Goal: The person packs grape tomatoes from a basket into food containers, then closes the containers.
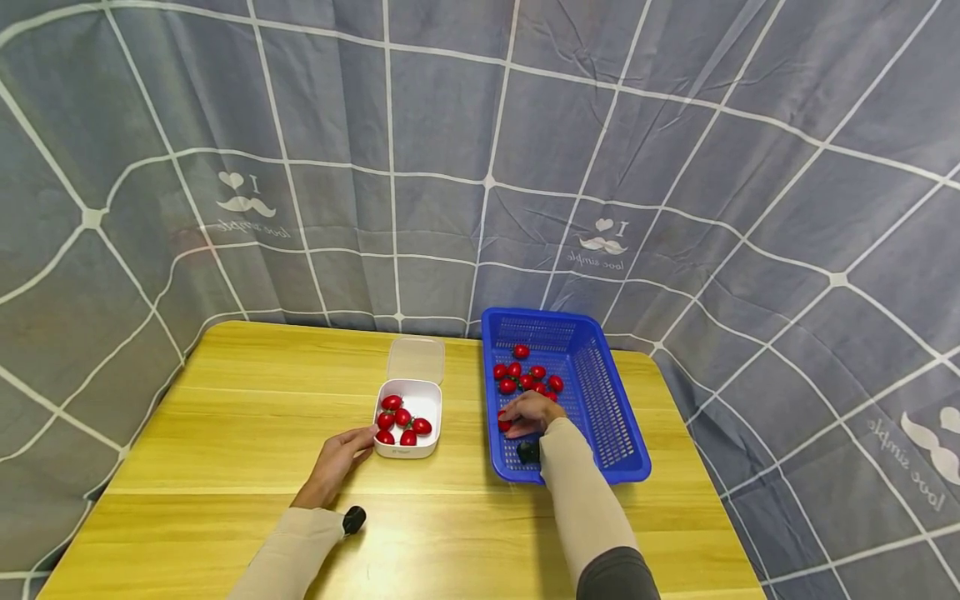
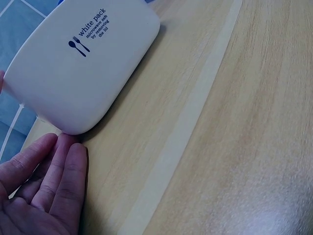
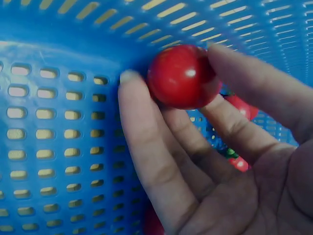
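Inside the blue plastic basket, my right hand pinches a cherry tomato between thumb and fingers, close to the basket's side wall. More cherry tomatoes lie on the basket floor beyond that hand. To the left stands a small white container with several cherry tomatoes in it and open space at its right side. My left hand touches the container's left side with straight fingertips; in the left wrist view the fingers meet its lower corner.
The container's pale lid lies folded back behind it on the wooden table. A grey checked curtain hangs along the table's back and sides. The basket's raised rim surrounds my right hand.
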Demonstrator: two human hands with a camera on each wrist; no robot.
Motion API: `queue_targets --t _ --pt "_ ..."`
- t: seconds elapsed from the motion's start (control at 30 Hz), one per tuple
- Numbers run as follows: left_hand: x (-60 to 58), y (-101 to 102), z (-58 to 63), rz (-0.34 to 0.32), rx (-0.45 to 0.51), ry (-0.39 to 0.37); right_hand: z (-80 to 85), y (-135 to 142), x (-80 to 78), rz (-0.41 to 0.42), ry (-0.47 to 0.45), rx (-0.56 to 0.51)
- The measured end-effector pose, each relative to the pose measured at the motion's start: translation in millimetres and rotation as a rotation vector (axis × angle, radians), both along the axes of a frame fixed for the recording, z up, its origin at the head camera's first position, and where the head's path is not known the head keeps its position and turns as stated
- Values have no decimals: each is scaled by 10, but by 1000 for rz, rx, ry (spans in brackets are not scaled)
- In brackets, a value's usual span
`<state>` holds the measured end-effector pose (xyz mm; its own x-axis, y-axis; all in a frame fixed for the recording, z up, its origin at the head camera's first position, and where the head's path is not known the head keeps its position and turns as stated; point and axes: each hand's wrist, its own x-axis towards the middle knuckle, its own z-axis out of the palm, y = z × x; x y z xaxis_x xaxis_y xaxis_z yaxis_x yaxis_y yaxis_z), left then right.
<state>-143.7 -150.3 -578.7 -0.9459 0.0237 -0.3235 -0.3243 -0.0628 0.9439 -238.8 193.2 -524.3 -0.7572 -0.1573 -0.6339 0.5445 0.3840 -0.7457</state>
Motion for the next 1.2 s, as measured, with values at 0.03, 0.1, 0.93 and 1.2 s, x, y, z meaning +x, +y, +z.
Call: queue_targets --t 0.03,0.1,0.93,1.2 --pt "-3 -2 -3 1 1 0 -7 -5 -2 0 -8 -22" --pt "-4 -6 -4 3 7 -2 -22 -11 -3 -1 -17 -62" --pt "0 -2 28 -16 3 -12 284 -36 18 -78 200 -232" --pt "-2 4 27 -8 7 -17 421 -100 44 -102 344 -259"
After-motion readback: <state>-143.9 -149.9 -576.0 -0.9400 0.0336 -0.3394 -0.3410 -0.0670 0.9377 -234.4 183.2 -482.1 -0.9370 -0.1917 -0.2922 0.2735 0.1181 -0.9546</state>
